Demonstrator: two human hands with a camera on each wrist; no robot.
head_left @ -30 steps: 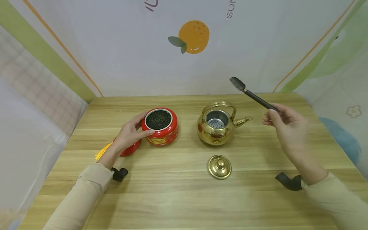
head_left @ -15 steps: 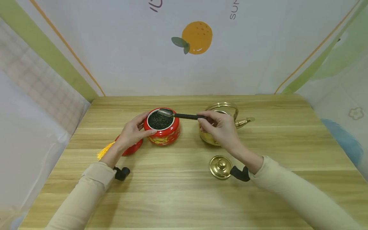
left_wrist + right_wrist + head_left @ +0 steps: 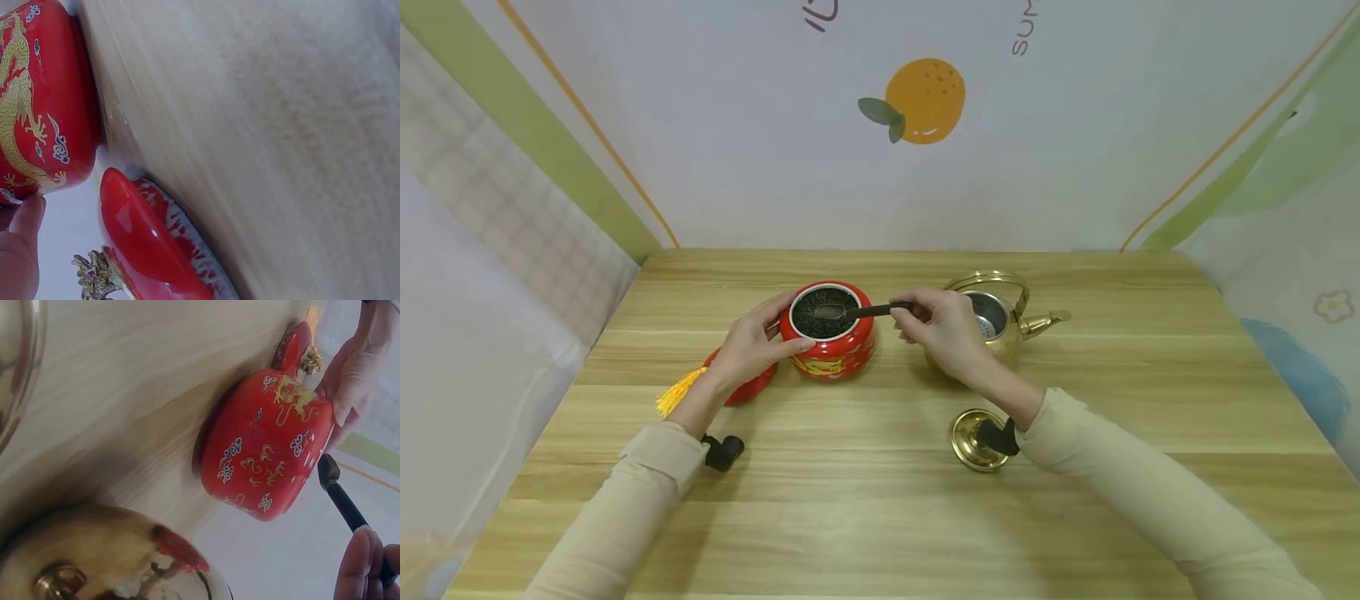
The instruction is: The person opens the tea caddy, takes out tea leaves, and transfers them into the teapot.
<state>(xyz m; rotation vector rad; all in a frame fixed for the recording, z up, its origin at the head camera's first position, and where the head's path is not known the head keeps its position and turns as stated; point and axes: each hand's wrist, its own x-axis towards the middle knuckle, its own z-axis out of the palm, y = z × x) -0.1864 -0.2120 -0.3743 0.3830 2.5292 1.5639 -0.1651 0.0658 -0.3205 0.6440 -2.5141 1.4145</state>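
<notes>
Near mid-frame, my left hand (image 3: 752, 346) gripped the red jar (image 3: 847, 346) while my right hand (image 3: 943, 327) pinched the scoop (image 3: 867, 312), seemingly mid-scoop, next needing a level lift.

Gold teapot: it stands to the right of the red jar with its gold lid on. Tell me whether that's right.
Not quite: the gold lid is off, lying on the table, as the head view shows. The gold teapot does stand to the right of the red jar.
</notes>
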